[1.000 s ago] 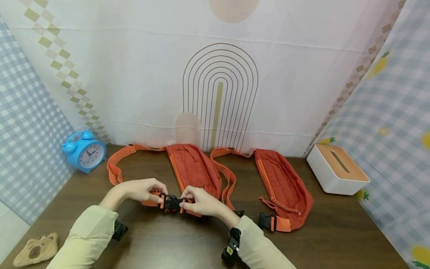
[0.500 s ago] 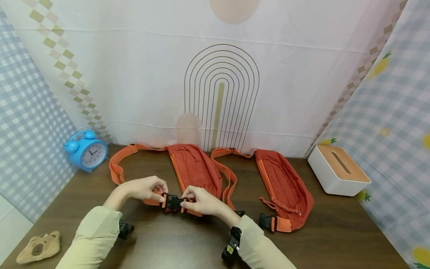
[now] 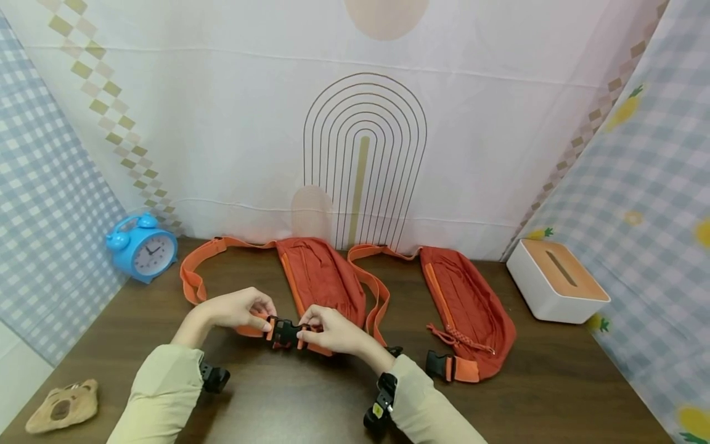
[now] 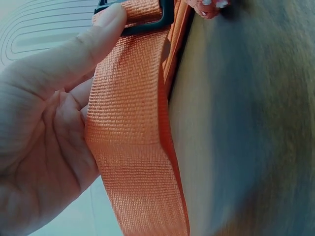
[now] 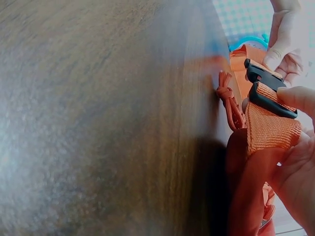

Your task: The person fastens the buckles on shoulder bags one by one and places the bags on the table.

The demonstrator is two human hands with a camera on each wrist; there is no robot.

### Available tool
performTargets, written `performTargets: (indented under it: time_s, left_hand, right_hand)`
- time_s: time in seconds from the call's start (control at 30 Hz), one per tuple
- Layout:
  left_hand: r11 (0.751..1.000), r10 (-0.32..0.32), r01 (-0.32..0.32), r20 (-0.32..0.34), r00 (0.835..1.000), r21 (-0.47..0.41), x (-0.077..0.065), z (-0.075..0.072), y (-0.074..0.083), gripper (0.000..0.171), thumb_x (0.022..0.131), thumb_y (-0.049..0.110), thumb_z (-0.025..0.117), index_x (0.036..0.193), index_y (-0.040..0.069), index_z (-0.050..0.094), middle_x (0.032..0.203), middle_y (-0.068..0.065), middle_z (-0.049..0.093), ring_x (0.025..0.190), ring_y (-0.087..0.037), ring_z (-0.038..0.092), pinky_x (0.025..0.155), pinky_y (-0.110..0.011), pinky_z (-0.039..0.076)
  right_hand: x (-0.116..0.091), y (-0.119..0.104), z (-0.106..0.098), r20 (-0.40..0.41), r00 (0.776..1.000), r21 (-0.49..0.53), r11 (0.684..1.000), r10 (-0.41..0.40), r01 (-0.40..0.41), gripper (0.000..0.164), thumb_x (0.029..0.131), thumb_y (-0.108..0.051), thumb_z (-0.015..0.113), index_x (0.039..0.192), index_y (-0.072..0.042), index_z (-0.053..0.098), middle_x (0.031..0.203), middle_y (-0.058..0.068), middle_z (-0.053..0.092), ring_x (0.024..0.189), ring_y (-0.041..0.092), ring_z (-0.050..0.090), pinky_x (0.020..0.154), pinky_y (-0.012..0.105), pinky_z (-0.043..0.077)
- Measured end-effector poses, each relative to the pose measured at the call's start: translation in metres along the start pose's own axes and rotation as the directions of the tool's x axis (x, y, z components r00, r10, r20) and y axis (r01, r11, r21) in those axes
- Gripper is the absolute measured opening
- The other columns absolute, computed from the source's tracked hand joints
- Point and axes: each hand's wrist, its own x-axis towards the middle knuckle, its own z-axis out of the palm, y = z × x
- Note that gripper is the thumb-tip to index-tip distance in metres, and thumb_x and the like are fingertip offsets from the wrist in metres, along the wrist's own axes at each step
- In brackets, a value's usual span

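A black side-release buckle (image 3: 285, 333) joins the orange strap ends of the left waist bag (image 3: 322, 274), its two halves together. My left hand (image 3: 241, 308) pinches the left half where the orange strap (image 4: 130, 108) loops through it, thumb on the frame in the left wrist view. On the other side, my right hand (image 3: 333, 332) pinches the right half between thumb and fingers. The right wrist view shows the buckle (image 5: 266, 76) between both hands, with a knotted red cord (image 5: 227, 101) hanging beside it.
A second red waist bag (image 3: 471, 308) lies to the right, its loose buckle half (image 3: 437, 364) toward the front. A blue alarm clock (image 3: 145, 250) stands back left, a tissue box (image 3: 554, 280) back right. A tan bear-faced pouch (image 3: 63, 407) lies front left.
Both hands keep their grip on the buckle, which stays in nearly the same place. The left forearm and its wrist camera have shifted slightly to the right.
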Motion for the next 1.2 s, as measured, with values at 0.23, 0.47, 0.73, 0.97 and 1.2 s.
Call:
performTargets:
  time_s: [0.23, 0.47, 0.73, 0.97, 1.2]
  left_hand:
    - [0.999, -0.004, 0.004, -0.012, 1.0, -0.037, 0.001, 0.0, 0.0, 0.015, 0.081, 0.022, 0.069, 0.089, 0.01, 0.066, 0.086, 0.002, 0.065, 0.085, -0.011, 0.059, 0.081, -0.035, 0.047]
    - [0.999, -0.021, 0.019, -0.041, 0.999, -0.045, 0.0, 0.001, 0.0, 0.016, 0.08, 0.023, 0.069, 0.088, 0.01, 0.066, 0.086, 0.002, 0.065, 0.087, -0.012, 0.058, 0.084, -0.041, 0.045]
    - [0.997, -0.022, 0.017, -0.062, 0.998, -0.075, -0.002, 0.006, -0.001, 0.017, 0.08, 0.023, 0.07, 0.088, 0.009, 0.066, 0.086, 0.002, 0.065, 0.087, -0.013, 0.058, 0.083, -0.042, 0.045]
    - [0.998, -0.032, 0.027, -0.078, 0.996, -0.065, -0.003, 0.008, 0.002, 0.017, 0.079, 0.023, 0.07, 0.089, 0.009, 0.066, 0.087, 0.002, 0.065, 0.092, -0.017, 0.059, 0.085, -0.047, 0.045]
    - [0.997, -0.027, 0.022, -0.085, 0.996, -0.068, -0.004, 0.008, 0.004, 0.016, 0.079, 0.022, 0.07, 0.088, 0.009, 0.066, 0.086, 0.002, 0.065, 0.087, -0.014, 0.058, 0.082, -0.043, 0.046]
  right_hand:
    - [-0.004, -0.008, -0.001, -0.025, 1.0, 0.038, 0.999, 0.014, -0.013, 0.014, 0.089, -0.013, 0.058, 0.1, -0.005, 0.053, 0.082, 0.01, 0.068, 0.056, 0.004, 0.041, 0.056, 0.017, 0.032]
    - [-0.01, -0.026, -0.004, -0.03, 0.999, 0.051, 0.998, 0.028, -0.026, 0.014, 0.089, -0.006, 0.056, 0.1, 0.001, 0.053, 0.084, 0.02, 0.066, 0.056, 0.004, 0.039, 0.056, 0.016, 0.032]
    - [0.0, -0.001, 0.003, -0.036, 0.999, 0.03, 0.999, 0.024, -0.022, 0.015, 0.088, -0.015, 0.06, 0.098, -0.006, 0.055, 0.08, 0.01, 0.067, 0.061, 0.004, 0.044, 0.06, 0.015, 0.035]
    - [-0.001, 0.001, 0.003, -0.031, 0.999, 0.06, 0.998, 0.022, -0.02, 0.015, 0.088, -0.015, 0.06, 0.098, -0.006, 0.055, 0.08, 0.008, 0.067, 0.061, 0.003, 0.045, 0.061, 0.016, 0.036]
    - [0.0, 0.001, 0.003, -0.035, 0.999, 0.065, 0.998, 0.024, -0.022, 0.014, 0.088, -0.015, 0.059, 0.098, -0.006, 0.055, 0.08, 0.008, 0.067, 0.062, 0.002, 0.045, 0.06, 0.015, 0.036]
